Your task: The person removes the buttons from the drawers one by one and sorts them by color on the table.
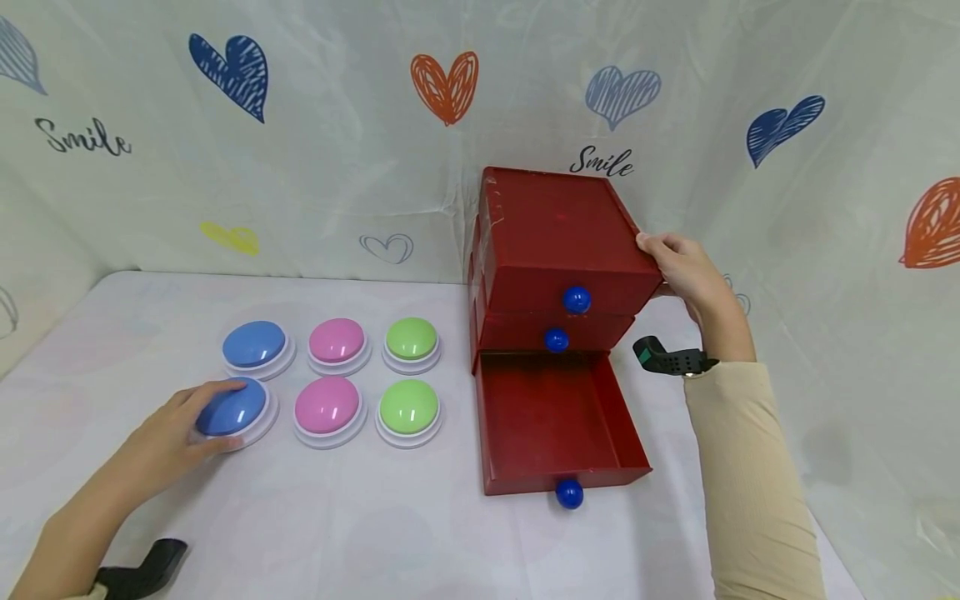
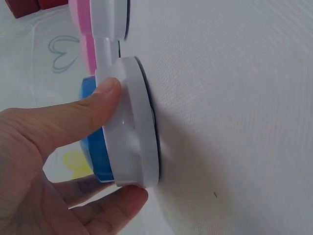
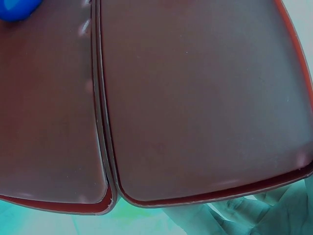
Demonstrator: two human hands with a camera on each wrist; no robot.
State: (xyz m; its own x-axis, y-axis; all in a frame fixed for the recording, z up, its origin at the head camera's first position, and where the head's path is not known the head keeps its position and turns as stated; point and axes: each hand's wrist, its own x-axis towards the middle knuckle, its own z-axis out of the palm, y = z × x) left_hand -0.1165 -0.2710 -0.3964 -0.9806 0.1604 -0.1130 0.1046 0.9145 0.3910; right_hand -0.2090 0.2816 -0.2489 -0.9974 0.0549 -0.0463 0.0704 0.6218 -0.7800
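Observation:
In the head view my left hand grips the nearer blue push button by its white base. The left wrist view shows the thumb on one side of that base and fingers on the other, with the base at the tabletop. My right hand holds a red drawer box at its right edge, thumb on the top corner and the other fingers partly hidden by the side. The bottom drawer is pulled out and has a blue knob; nothing lies inside.
A second blue button stands just behind the gripped one. Two pink buttons and two green buttons stand between it and the drawers. Behind the white table hangs a curtain printed with hearts.

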